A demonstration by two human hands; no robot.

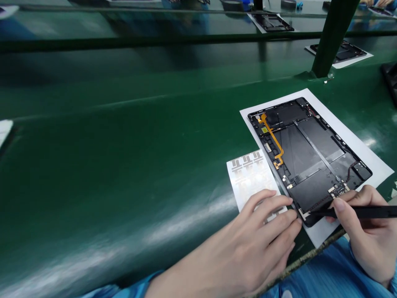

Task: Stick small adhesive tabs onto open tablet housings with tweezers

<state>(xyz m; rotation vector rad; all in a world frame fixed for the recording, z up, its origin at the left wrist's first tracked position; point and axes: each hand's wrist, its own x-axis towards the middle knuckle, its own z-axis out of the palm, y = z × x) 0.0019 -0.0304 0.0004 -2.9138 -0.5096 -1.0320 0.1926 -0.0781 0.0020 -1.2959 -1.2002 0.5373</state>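
Observation:
An opened tablet housing (297,165) lies on white paper (369,151), showing its batteries, an orange flex cable (273,138) and a small circuit board (338,189). My right hand (369,231) grips black tweezers (375,212), whose tip reaches the housing's near corner. Left of the tablet is a white sheet of grey die-cut stickers (249,178). Across the lower part of that sheet rests my left hand (257,244), fingers stretched out, with fingertips at the tablet's near left edge. The hand covers part of the stickers.
A dark green post (333,39) rises from the green bench (124,165) behind the tablet. Other tablet housings lie on paper farther back, one (350,51) behind the post and another (271,21) beyond a raised ledge. Another person's hands (376,3) show at top right.

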